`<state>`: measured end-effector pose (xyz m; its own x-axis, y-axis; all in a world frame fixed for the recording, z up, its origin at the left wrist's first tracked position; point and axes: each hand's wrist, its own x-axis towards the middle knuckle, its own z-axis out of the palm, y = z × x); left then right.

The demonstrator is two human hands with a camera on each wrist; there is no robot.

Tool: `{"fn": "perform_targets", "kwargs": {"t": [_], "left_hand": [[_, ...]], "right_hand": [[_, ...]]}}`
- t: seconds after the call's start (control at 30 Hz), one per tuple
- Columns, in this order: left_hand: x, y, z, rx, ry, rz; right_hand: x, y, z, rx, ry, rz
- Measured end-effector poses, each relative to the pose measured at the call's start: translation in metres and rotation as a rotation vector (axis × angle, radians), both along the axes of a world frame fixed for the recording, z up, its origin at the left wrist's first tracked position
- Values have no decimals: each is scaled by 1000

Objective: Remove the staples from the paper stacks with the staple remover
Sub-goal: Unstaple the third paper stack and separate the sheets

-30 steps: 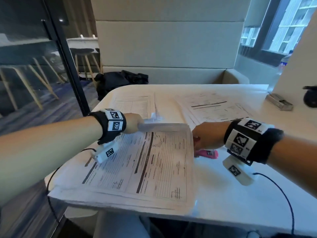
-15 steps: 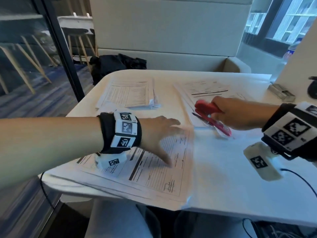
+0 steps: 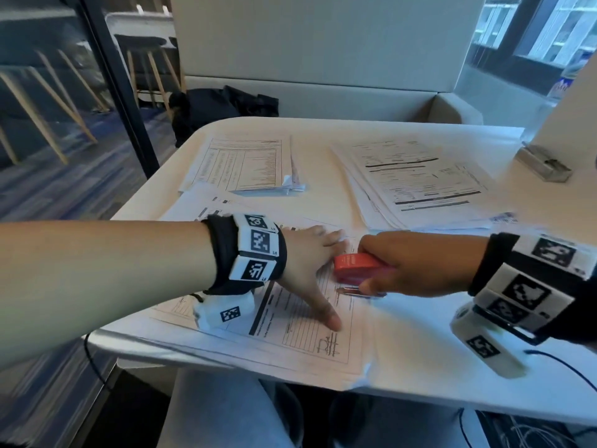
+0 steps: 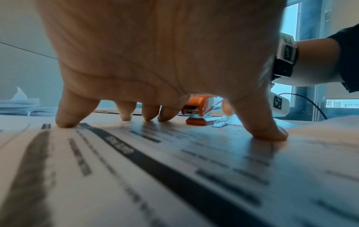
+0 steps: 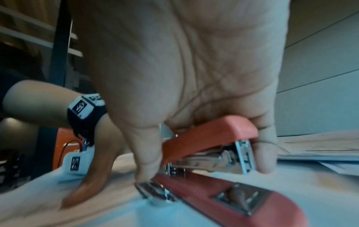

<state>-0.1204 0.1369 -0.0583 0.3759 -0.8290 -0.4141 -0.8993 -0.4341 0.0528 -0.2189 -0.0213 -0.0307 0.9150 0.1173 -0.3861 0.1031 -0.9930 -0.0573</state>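
Observation:
The near paper stack [image 3: 290, 334] lies at the table's front edge, printed form on top. My left hand [image 3: 310, 263] presses on it with spread, straight fingertips [image 4: 66, 121]. My right hand [image 3: 413, 263] grips the staple remover [image 3: 355, 265], a red stapler-shaped tool, thumb on one side and fingers on the other. The tool sits at the stack's right edge, just right of my left hand, its metal tip low over the paper. In the right wrist view the staple remover [image 5: 209, 138] has its jaws apart under my palm. No staple can be made out.
Two more paper stacks lie further back, one at the left [image 3: 245, 163] and one at the right [image 3: 416, 179]. A small metal box [image 3: 544, 163] sits at the far right. A black bag [image 3: 223, 108] lies on the bench behind. The table's front edge [image 3: 452, 399] is close.
My right hand has carried the staple remover left and down to the near stack, beside my left hand. My left hand let go of the lifted sheet and now presses flat.

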Motion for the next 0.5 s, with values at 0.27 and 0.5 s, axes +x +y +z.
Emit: {"fn": "perform_targets", "kwargs": {"t": [0.27,0.5], "left_hand": [[5,0,-7,24,11,49],[4,-1,-5,41,10,59]], "right_hand": [[8,-3,-4,-152,-5,79],[12,-6,-1,-227,-47,124]]}}
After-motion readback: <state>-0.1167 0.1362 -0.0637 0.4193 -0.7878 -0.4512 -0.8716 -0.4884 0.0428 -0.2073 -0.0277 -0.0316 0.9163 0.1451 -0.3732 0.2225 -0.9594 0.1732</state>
